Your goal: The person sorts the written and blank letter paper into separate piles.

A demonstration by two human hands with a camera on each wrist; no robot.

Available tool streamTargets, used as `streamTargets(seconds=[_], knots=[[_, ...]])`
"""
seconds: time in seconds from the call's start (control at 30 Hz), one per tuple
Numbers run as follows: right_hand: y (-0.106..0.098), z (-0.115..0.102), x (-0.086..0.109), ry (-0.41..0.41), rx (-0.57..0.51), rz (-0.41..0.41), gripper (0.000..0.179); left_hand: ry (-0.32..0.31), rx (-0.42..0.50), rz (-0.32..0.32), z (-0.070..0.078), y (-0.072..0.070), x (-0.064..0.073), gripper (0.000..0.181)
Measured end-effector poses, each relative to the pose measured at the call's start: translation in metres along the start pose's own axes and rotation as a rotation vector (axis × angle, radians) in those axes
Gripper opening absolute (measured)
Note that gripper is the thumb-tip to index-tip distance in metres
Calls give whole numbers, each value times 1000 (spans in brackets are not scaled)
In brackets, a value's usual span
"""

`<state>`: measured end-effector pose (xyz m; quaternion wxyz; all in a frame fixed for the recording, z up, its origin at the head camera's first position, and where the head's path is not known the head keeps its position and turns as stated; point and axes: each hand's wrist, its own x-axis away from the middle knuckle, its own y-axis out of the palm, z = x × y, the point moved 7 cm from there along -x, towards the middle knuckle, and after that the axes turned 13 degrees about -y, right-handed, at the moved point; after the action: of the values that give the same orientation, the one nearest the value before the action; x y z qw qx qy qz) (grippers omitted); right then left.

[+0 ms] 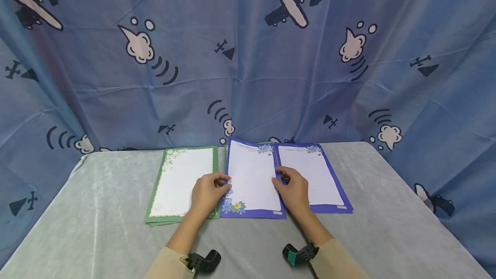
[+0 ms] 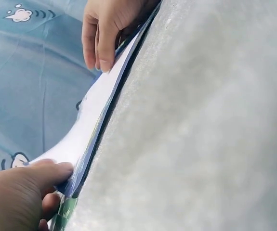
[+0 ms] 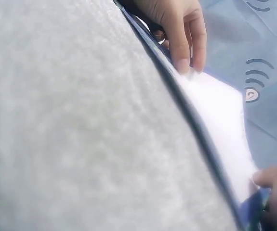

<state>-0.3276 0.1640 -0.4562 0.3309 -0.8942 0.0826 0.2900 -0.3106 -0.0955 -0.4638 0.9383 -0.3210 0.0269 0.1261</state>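
Note:
A purple-bordered sheet of writing paper (image 1: pixel 252 180) with blue flowers in its corners lies at the middle of the table. At its left edge my left hand (image 1: pixel 209 190) pinches it, the thumb (image 2: pixel 56 171) on top and the fingers partly hidden below. My right hand (image 1: pixel 293 186) pinches the opposite edge, with its thumb on the paper in the right wrist view. Between the hands the sheet (image 3: pixel 220 115) bows slightly. A sliver of green shows behind its top right corner.
On the left lies a stack of green-bordered sheets (image 1: pixel 186 180), beside the left forearm. Another purple-bordered sheet (image 1: pixel 310 175) lies to the right, partly behind my right hand. A grey cloth covers the table (image 1: pixel 116 218); a blue patterned curtain (image 1: pixel 248 63) hangs behind it.

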Motion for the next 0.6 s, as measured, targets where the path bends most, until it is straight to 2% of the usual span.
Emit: streamTargets(seconds=[0.33, 0.6], knots=[[1, 1, 0, 25, 7, -29, 36, 17, 149, -3, 8, -3, 1, 9], [-2, 3, -2, 64, -46, -30, 34, -19, 300, 4, 6, -4, -1, 12]])
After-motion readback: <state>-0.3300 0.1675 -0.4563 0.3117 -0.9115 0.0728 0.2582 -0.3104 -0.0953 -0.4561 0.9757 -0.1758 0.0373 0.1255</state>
